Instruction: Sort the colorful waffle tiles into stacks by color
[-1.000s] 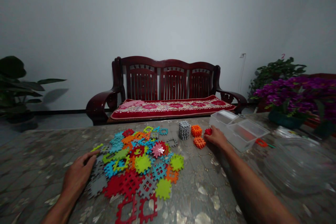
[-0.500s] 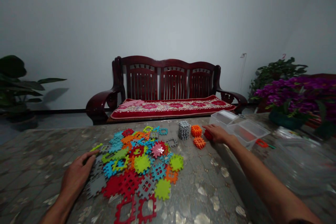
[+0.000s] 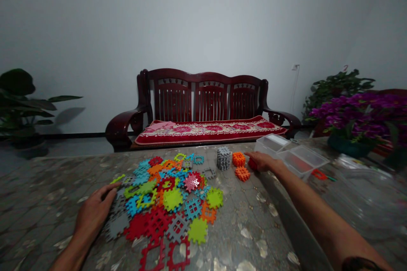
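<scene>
Tabletop (image 3: pixel 47 186): mottled, stone-patterned finish with glossy patches. Left grip (image 3: pixel 92 216) at the left edge of the main pile, released: fingers spread and lying over grey pieces, with no clench visible.

Pile of flat plastic waffle tiles (image 3: pixel 168 194) at mid-tabletop, spread toward the near edge, in red, grey, blue, green, orange and lime, loosely overlapping. Handling, by judgement: light and fairly stiff, with perhaps slight flex. Notched edges should resist slipping. Best hold is a pinch on a raised edge between notches, since pieces lying flat offer little purchase.

Near the far edge, right of the pile: grey tile stack (image 3: pixel 224 158), upright, with orange tile stack (image 3: pixel 238 159) just beside it and a lower orange tile stack (image 3: pixel 242 173) slightly nearer. Probably interlocked; best taken from the sides as one block.

Right grip (image 3: pixel 265 161) at the far edge, fingers extended over a red tile cluster (image 3: pixel 252 164), partly hidden beneath them; released, no clench evident.

Clear plastic box (image 3: pixel 291 154), open, just beyond the right grip, with a red-orange item (image 3: pixel 295 163) inside, too blurred to identify. Further right, a small red item (image 3: pixel 319 173) on the tabletop, then a clear plastic sheet (image 3: pixel 365 194) at the right edge.
</scene>
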Tool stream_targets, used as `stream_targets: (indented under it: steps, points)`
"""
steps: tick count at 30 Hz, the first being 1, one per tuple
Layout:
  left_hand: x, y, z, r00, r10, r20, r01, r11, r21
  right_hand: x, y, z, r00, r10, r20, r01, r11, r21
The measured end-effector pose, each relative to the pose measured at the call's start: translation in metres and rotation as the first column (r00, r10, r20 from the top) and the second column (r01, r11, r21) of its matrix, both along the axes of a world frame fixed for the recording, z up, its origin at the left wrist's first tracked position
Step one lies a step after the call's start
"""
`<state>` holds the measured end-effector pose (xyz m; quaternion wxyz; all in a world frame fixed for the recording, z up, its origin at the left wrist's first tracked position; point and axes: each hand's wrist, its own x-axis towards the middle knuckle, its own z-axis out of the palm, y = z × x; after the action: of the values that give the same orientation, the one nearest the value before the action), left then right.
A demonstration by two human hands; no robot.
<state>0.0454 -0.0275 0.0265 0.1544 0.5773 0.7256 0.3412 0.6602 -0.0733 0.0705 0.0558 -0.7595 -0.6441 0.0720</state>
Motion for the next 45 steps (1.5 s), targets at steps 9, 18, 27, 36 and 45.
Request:
stream_targets:
  steps: [9,18,27,36,45]
  points:
    - [-0.007,0.008,-0.013,1.0,-0.017,-0.008,0.017,1.0,-0.016,0.013,-0.004,0.004,0.985,-0.079,-0.151,0.062,0.991,-0.119]
    - [-0.011,0.014,-0.023,0.999,-0.008,0.046,0.007,1.0,0.03,-0.002,-0.006,-0.017,0.913,-0.374,-0.161,0.378,0.926,-0.009]
    - [-0.007,0.012,-0.021,0.998,0.017,0.066,-0.02,0.999,0.049,-0.02,-0.002,-0.021,0.898,-0.439,-0.017,0.439,0.898,-0.022]
    - [-0.009,0.012,-0.024,0.999,-0.008,0.044,0.005,0.998,0.069,-0.027,-0.01,-0.017,0.892,-0.452,0.024,0.452,0.892,0.016]
    - [-0.005,0.009,-0.02,0.999,-0.01,0.039,0.007,0.998,0.068,-0.094,-0.039,-0.009,0.958,0.065,-0.279,0.066,0.897,0.438]
